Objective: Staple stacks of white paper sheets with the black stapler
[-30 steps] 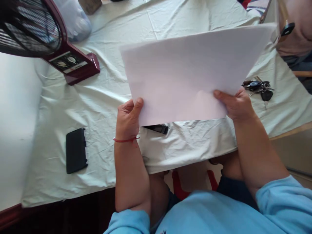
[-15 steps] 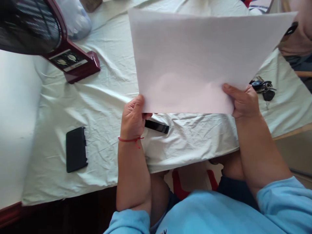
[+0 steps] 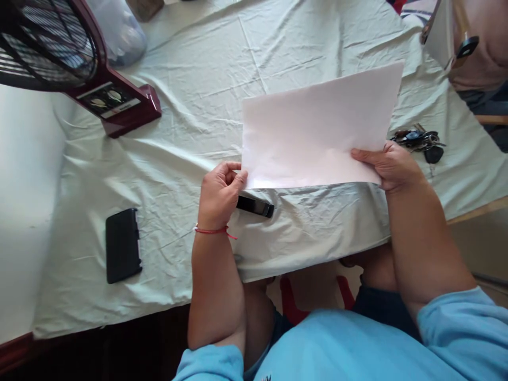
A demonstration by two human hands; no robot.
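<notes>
A blank white sheet of paper [image 3: 317,132] is held above the cloth-covered table. My left hand [image 3: 221,193], with a red string at the wrist, pinches its near left corner between thumb and fingers. My right hand [image 3: 397,166] grips the near right part, thumb on top and the other fingers mostly hidden beneath. Partly behind my left hand, a dark slim device [image 3: 256,206] lies on the cloth. A bunch of keys [image 3: 423,140] rests just beyond my right hand.
A dark red fan [image 3: 123,106] stands at the far left beside a clear plastic bag [image 3: 123,37]. Nearer on the left lies a black phone-like case [image 3: 123,246]. The pale tablecloth [image 3: 178,132] is wrinkled. A chair with cloth on it [image 3: 482,47] is at the right.
The sheet's far edge has come down and nearer, baring more tablecloth behind it. My left hand has shifted slightly right, and its grip is now a pinch at the corner.
</notes>
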